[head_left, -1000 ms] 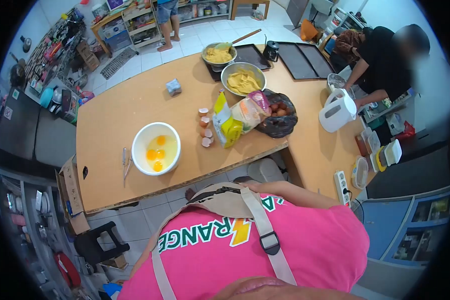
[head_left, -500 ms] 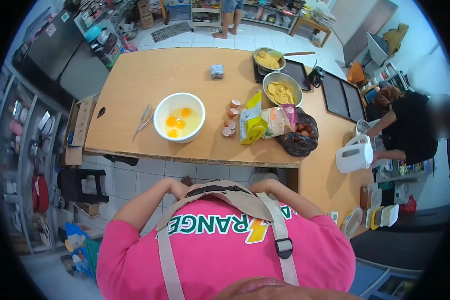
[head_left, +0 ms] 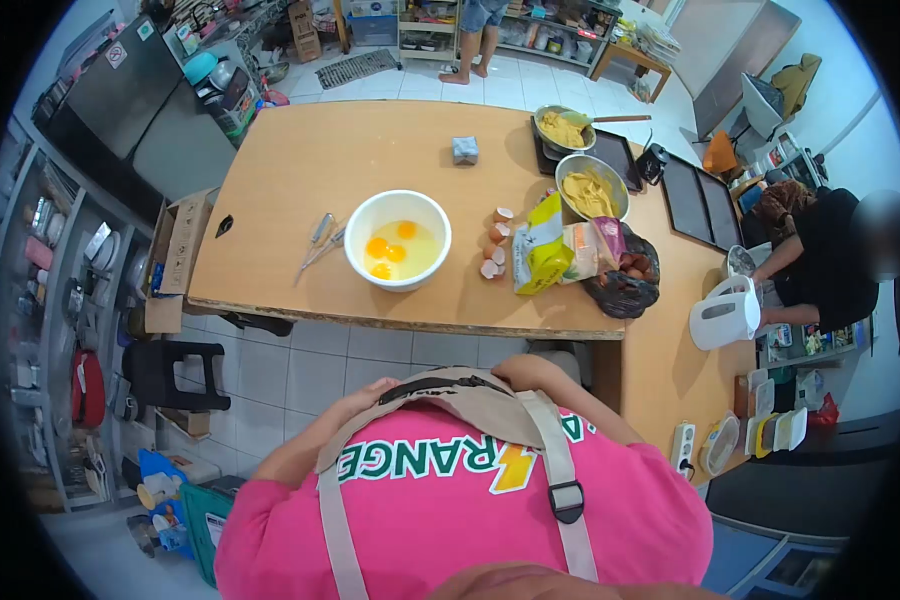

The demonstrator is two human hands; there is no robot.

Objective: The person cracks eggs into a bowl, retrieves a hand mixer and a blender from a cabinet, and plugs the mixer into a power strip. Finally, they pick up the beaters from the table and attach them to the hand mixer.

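Note:
My left hand [head_left: 371, 393] is at the left edge of the beige apron [head_left: 440, 385] at my waist, its fingers only partly showing. My right hand [head_left: 515, 369] is at the apron's other side; its fingers are hidden behind the cloth. On the wooden table [head_left: 330, 140] before me stands a white bowl [head_left: 433, 255] holding several raw egg yolks in clear egg white. Slim metal utensils [head_left: 320, 246] lie left of it, apart from my hands. Broken eggshells [head_left: 495, 245] lie to its right, beside a yellow-green packet [head_left: 541, 250].
Two bowls of yellow batter [head_left: 590, 192] stand at the table's right, near dark baking trays [head_left: 698, 200]. A black plastic bag [head_left: 630, 295] holds eggs. On the right, a co-worker [head_left: 820, 250] reaches near a white pitcher [head_left: 725, 315]. A black stool [head_left: 175, 375] stands at left.
The view has shifted, so the table and its contents appear further right. My left hand has moved slightly down along the apron edge. The bowl and eggshells stay put on the table.

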